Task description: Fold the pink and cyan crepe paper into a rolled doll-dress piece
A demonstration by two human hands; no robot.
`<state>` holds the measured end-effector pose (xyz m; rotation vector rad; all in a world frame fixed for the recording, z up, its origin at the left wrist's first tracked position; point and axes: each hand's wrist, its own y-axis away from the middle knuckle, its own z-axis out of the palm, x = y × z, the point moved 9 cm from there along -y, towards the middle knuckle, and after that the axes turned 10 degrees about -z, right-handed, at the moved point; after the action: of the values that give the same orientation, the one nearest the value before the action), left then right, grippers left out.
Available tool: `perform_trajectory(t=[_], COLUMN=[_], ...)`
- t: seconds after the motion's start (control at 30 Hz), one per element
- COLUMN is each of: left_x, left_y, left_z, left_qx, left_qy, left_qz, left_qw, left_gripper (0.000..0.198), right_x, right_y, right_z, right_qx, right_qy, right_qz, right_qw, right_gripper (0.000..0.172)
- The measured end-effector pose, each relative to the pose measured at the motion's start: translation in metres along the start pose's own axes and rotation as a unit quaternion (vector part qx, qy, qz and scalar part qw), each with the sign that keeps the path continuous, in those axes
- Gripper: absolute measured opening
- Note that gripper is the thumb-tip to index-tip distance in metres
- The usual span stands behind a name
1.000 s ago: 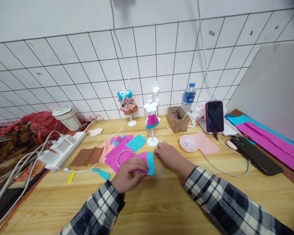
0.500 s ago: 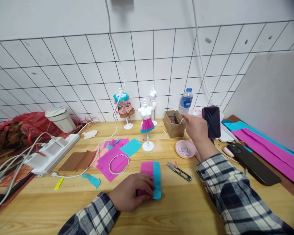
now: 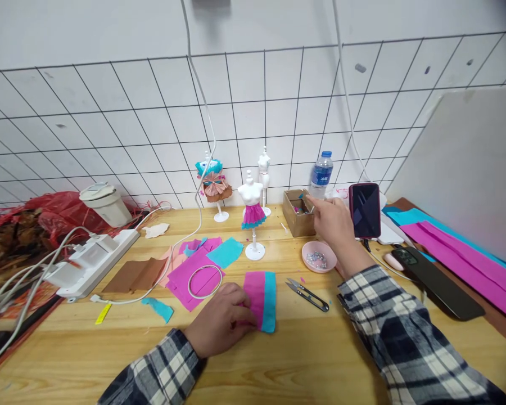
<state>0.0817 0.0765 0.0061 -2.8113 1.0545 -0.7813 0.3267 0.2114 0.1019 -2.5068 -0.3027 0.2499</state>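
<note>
My left hand [image 3: 223,322] lies on the table with its fingers curled on the lower left edge of a folded fabric piece [image 3: 257,301], magenta with a turquoise band on its right side. My right hand [image 3: 333,220] reaches over the right rim of a small cardboard box [image 3: 300,224]. Its index finger is stretched out over the box, while its other fingers are partly hidden. Below that hand stands a pink dish [image 3: 319,269] of small shiny bits. Thread snips [image 3: 307,295] lie right of the fabric piece.
A small white mannequin [image 3: 251,194] in a magenta skirt stands behind the fabric. Fabric scraps [image 3: 194,275] and a hoop [image 3: 204,296] lie left. A power strip [image 3: 99,264] is at far left. A phone [image 3: 438,284], upright phone [image 3: 365,211] and bottle [image 3: 321,171] are right.
The fabric piece has shifted slightly away from me, and my left hand now sits a little further left and up on its edge. My right hand has moved slightly left over the box.
</note>
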Motion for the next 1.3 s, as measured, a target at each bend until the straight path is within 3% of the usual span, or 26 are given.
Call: perform_trajectory(t=[0.07,0.13,0.23,0.3,0.37,0.57,0.73,0.87,1.07,1.2,1.3], left_x=[-0.005,-0.009,-0.010,-0.009,-0.007,-0.010,-0.011,-0.014,-0.013,-0.003,-0.002], left_y=[0.001,0.002,0.002,0.002,0.001,0.000,0.001,0.002,0.002,0.003,0.004], left_z=[0.002,0.003,0.004,0.004,0.003,0.000,-0.001,0.003,0.004,0.003,0.004], left_qx=[-0.009,-0.015,-0.018,-0.015,-0.014,-0.011,-0.019,-0.028,-0.030,-0.035,-0.038], left_qy=[-0.004,-0.007,-0.011,-0.014,-0.016,-0.006,-0.009,-0.019,-0.023,-0.039,-0.050], left_qz=[-0.005,-0.013,-0.023,-0.027,-0.026,-0.024,-0.039,-0.055,-0.045,-0.019,-0.020], left_qw=[1.000,1.000,1.000,0.999,0.999,1.000,0.999,0.998,0.998,0.998,0.998], left_gripper=[0.008,0.009,0.011,0.011,0.011,0.008,0.009,0.010,0.012,0.013,0.014], right_x=[-0.028,-0.066,-0.139,-0.163,-0.172,-0.157,-0.139,-0.081,-0.045,-0.047,-0.068], right_y=[0.020,0.054,0.120,0.153,0.167,0.155,0.149,0.135,0.127,0.121,0.126], right_z=[-0.010,-0.011,0.011,0.024,0.029,0.037,0.023,0.000,0.006,-0.003,0.005], right_qx=[0.039,0.030,-0.127,-0.205,-0.234,-0.239,-0.200,-0.094,-0.118,-0.042,-0.098], right_qy=[-0.067,-0.154,-0.259,-0.285,-0.278,-0.274,-0.299,-0.320,-0.242,-0.187,-0.190], right_qz=[-0.045,-0.089,-0.198,-0.202,-0.204,-0.173,-0.211,-0.086,0.013,-0.040,-0.102], right_qw=[0.996,0.984,0.937,0.914,0.909,0.915,0.909,0.939,0.963,0.981,0.971], right_gripper=[0.035,0.028,0.023,0.031,0.028,0.014,0.041,0.026,0.025,0.033,0.038])
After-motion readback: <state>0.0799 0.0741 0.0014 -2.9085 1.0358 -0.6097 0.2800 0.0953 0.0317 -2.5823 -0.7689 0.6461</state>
